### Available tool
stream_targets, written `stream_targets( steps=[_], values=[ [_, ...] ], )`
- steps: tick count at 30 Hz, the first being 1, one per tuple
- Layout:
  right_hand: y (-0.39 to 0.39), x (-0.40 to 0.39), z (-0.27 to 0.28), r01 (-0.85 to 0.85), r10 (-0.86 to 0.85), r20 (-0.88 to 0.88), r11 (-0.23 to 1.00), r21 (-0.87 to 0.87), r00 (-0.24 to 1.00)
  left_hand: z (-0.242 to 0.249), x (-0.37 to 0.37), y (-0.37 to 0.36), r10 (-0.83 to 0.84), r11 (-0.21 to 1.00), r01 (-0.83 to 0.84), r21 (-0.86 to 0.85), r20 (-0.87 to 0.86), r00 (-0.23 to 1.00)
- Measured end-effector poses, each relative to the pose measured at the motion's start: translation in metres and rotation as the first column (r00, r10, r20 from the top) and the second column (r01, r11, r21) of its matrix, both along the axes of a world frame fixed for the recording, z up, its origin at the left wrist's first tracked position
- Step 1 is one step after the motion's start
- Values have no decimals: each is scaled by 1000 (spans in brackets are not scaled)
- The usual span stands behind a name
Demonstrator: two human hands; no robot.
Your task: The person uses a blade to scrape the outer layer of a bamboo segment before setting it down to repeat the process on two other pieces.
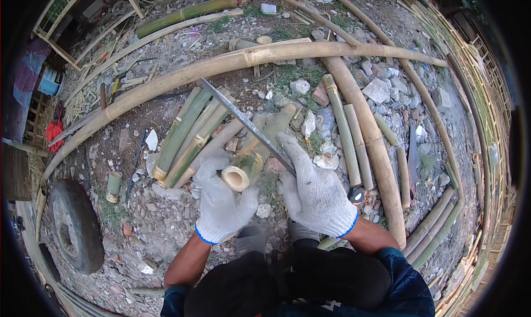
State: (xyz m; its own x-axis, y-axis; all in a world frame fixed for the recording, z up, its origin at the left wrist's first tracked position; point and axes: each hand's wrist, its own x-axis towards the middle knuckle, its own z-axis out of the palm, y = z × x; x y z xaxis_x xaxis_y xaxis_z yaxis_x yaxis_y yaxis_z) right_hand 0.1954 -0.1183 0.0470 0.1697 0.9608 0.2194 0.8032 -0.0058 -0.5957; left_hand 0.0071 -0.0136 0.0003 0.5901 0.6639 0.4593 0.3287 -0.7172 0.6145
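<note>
From here I see 2 off-white gloves, the left glove point(221, 209) and the right glove point(321, 198), both edged in bright blue. The long blade point(248, 126) is dull grey. The bamboo piece point(248, 163) is mottled green and tan, its cut end cream. The long pole point(193, 69) over there is plain tan, and the log point(188, 14) behind it green. The tyre point(91, 226) is grey-black, the hanging bag point(55, 132) red, the trousers point(238, 286) black, and the sleeve point(406, 278) dark blue with a faint pattern.
</note>
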Motion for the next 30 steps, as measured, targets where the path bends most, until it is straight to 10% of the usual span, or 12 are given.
stream_targets(
  steps=[6, 11, 15, 19, 22, 30],
  values=[
    [10, 3, -27, 53, -25, 140, 979, -197, 990, -2, -2, 7, -21, 997, 19, 73, 35, 999],
    [-2, -8, 1, -80, 80, 8, 996, 31, 997, 3, -7, 0, -41, 999, 41, -9, 5, 999],
    [5, 14, -46, 76, -26, 211, 969, -236, 977, -3, -10, 6, -109, 993, 112, -24, 99, 989],
    [-4, -2, -12, 5, -8, 33, 996, 86, 999, -1, -12, 8, -116, 993, 116, 31, -9, 993],
    [4, -8, -15, -70, 97, 161, 984, -165, 982, 7, -6, 5, -98, 995, 98, 7, -9, 995],
    [2, -9, -3, -137, 139, 123, 990, -25, 983, -2, -16, 6, -113, 993, 114, 11, -5, 994]
  ],
)
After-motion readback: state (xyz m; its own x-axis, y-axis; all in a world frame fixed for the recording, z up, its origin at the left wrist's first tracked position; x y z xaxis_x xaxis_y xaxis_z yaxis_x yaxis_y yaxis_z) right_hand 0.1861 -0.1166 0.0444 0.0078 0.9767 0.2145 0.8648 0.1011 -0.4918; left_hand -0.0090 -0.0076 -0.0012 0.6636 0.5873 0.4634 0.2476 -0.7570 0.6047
